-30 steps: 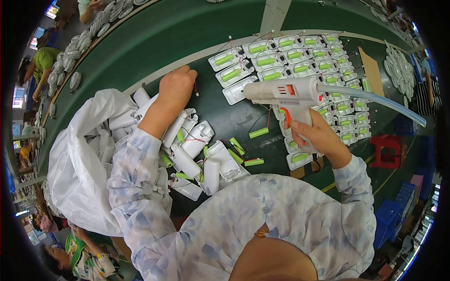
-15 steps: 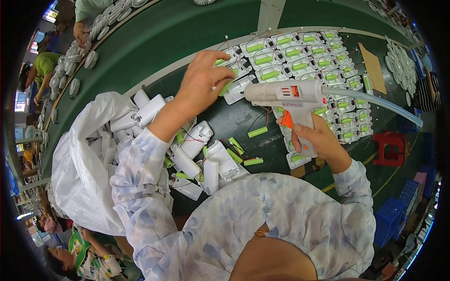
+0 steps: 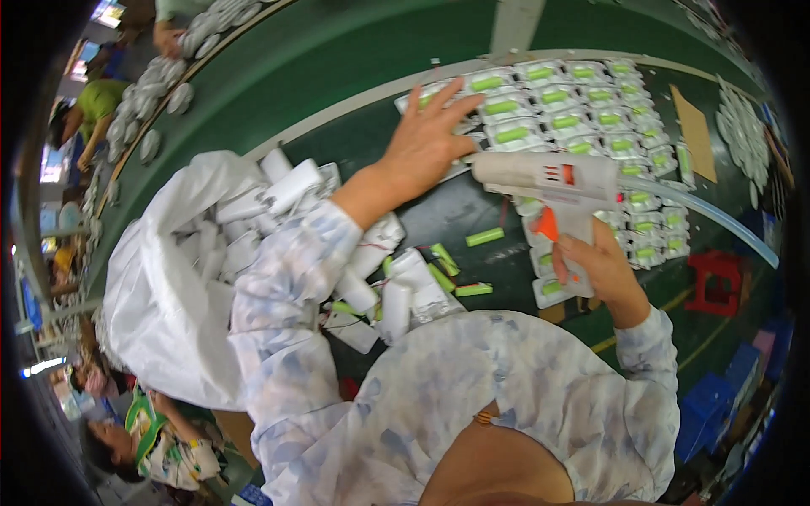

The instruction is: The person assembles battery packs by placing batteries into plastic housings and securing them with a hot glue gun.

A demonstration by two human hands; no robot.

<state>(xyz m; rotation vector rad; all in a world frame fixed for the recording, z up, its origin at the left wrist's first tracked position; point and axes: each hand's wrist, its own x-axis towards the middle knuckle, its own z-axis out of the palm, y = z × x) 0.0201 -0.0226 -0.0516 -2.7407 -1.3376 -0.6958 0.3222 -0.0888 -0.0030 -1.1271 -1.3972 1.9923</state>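
My left hand [image 3: 422,148] lies over the near-left corner of the rows of housings, fingers spread. Its fingertips reach onto white plastic housings, and the spot under the palm is hidden. In my right hand [image 3: 601,268] is a white glue gun [image 3: 548,179] with an orange trigger, its nozzle pointing left toward my left thumb. A translucent glue stick [image 3: 717,211] sticks out of its back end. Beyond the gun stand several rows of white housings [image 3: 510,135], each with a green battery cell [image 3: 501,108]. A loose green cell [image 3: 484,238] lies on the dark table below the nozzle.
At left, a white woven sack [image 3: 169,337] spills white housings [image 3: 295,187]. More housings and loose cells [image 3: 474,289] lie near my body. A brown cardboard piece [image 3: 693,135] is at far right, with a red stool [image 3: 715,282] beyond the table. Other people [image 3: 97,105] are at left.
My left hand has moved up and right, and its pinch on a green cell has opened into spread fingers over the housings. The whole view has shifted slightly, with some blur.
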